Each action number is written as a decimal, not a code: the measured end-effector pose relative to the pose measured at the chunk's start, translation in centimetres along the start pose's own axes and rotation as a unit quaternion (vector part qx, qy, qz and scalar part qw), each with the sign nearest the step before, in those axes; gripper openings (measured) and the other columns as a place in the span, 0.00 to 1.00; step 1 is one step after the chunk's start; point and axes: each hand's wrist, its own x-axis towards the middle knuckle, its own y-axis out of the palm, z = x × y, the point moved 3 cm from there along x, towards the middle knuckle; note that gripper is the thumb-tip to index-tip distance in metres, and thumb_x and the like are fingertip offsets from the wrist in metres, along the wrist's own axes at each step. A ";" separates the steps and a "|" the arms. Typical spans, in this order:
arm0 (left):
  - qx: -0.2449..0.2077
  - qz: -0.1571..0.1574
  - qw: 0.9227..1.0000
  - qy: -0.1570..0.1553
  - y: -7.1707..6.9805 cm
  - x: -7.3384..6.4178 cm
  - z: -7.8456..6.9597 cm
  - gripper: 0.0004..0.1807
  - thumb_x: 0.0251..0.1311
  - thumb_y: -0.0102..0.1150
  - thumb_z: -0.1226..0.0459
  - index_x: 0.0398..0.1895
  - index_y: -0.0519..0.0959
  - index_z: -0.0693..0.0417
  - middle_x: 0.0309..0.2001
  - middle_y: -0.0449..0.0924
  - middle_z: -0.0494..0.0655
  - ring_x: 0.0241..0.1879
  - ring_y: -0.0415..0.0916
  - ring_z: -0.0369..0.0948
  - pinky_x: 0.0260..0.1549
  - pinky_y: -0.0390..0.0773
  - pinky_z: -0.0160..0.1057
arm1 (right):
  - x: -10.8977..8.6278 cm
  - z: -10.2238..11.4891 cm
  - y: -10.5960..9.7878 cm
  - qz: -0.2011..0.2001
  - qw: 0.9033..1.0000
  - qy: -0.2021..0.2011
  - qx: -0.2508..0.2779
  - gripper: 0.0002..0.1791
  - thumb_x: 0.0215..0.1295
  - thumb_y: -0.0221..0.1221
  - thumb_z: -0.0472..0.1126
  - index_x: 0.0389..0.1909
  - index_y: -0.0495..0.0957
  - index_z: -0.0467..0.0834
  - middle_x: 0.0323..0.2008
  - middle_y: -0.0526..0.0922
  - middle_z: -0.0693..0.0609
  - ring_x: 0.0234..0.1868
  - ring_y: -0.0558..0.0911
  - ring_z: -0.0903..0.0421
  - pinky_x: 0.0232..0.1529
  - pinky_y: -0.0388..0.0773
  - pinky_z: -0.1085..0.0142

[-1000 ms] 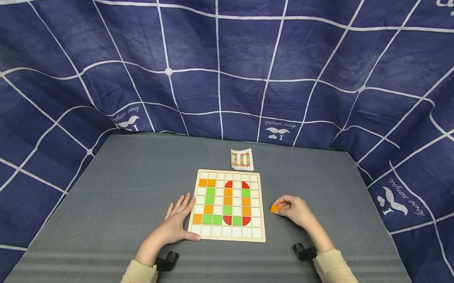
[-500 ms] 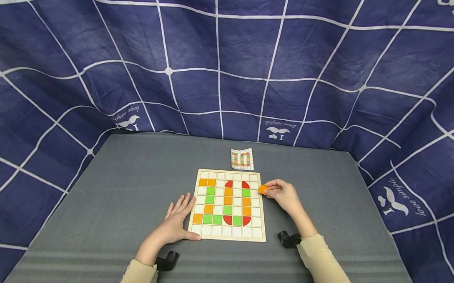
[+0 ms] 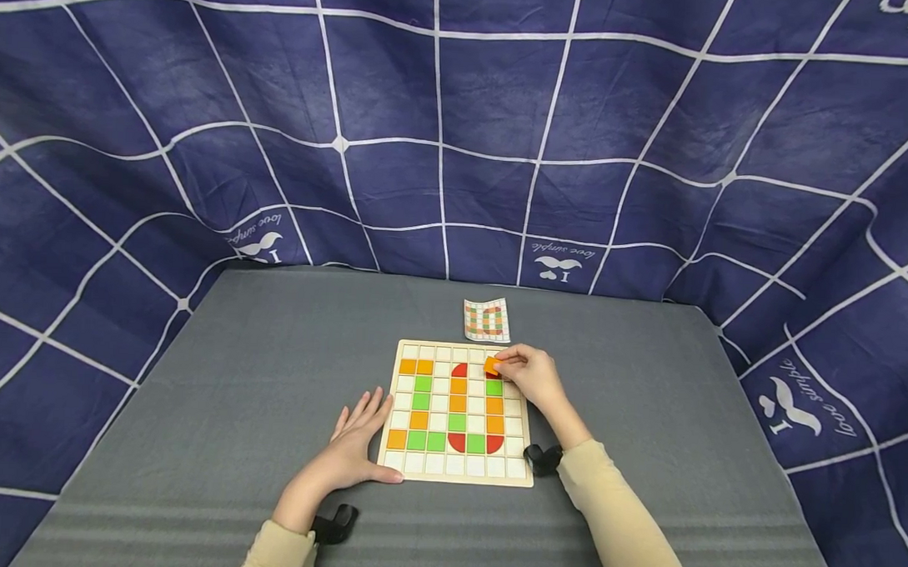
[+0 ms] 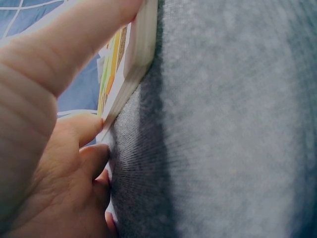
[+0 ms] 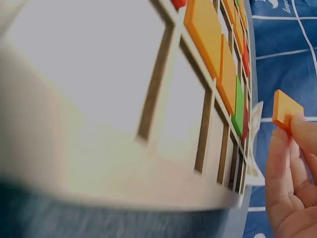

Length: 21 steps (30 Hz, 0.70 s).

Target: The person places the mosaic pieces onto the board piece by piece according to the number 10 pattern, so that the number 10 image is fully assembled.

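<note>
A square wooden grid board (image 3: pixel 455 465) lies on the grey table, with orange, green and red tiles set in some of its cells. My left hand (image 3: pixel 346 451) rests at the board's left side, fingers spread and thumb along the near left corner. Between thumb and fingers, my right hand (image 3: pixel 532 376) pinches an orange square tile (image 5: pixel 286 110). In the head view that tile is over the board's far right part, partly covering a red rounded tile (image 3: pixel 493 375). The right wrist view shows the held tile tilted and apart from the board.
A small patterned paper card (image 3: pixel 487 320) lies just beyond the board's far edge. Dark blue cloth with white lines (image 3: pixel 480 188) hangs behind and beside the grey table (image 3: pixel 302 328). A black wrist mount (image 3: pixel 542 459) overhangs the board's right edge.
My right hand has carried the orange tile from the table right of the board, up and leftward, to above the board's far right part. The left hand stays in place.
</note>
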 end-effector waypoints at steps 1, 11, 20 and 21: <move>0.001 0.000 1.000 0.001 0.0 0.0 0.0 0.69 0.31 0.84 0.52 0.78 0.51 0.58 0.79 0.41 0.58 0.79 0.34 0.57 0.73 0.33 0.63 | 0.1 0.1 0.2 0.001 1.000 0.000 -0.005 0.07 0.60 0.67 0.35 0.38 0.85 0.39 0.36 0.89 0.44 0.33 0.87 0.56 0.36 0.84 0.66; 0.002 -0.001 1.000 -0.001 0.0 0.0 -0.1 0.69 0.31 0.84 0.53 0.78 0.51 0.58 0.79 0.41 0.58 0.79 0.34 0.57 0.73 0.33 0.62 | 0.9 1.1 1.6 0.023 0.999 -0.022 -0.040 0.04 0.60 0.67 0.36 0.35 0.86 0.43 0.32 0.89 0.49 0.30 0.85 0.59 0.32 0.80 0.69; 0.002 0.001 1.000 0.001 0.1 0.1 -0.1 0.69 0.32 0.84 0.53 0.78 0.51 0.57 0.79 0.41 0.58 0.79 0.34 0.57 0.73 0.33 0.62 | 1.0 1.2 2.0 0.026 0.996 -0.032 -0.078 0.03 0.58 0.69 0.35 0.33 0.86 0.43 0.29 0.88 0.51 0.28 0.82 0.62 0.34 0.80 0.67; 0.002 0.000 1.000 0.001 0.1 0.1 -0.2 0.69 0.32 0.84 0.53 0.78 0.51 0.57 0.79 0.41 0.58 0.79 0.34 0.57 0.73 0.33 0.62 | 1.0 1.1 2.0 0.026 0.996 -0.032 -0.081 0.03 0.58 0.69 0.35 0.33 0.86 0.43 0.29 0.88 0.51 0.28 0.82 0.62 0.34 0.80 0.67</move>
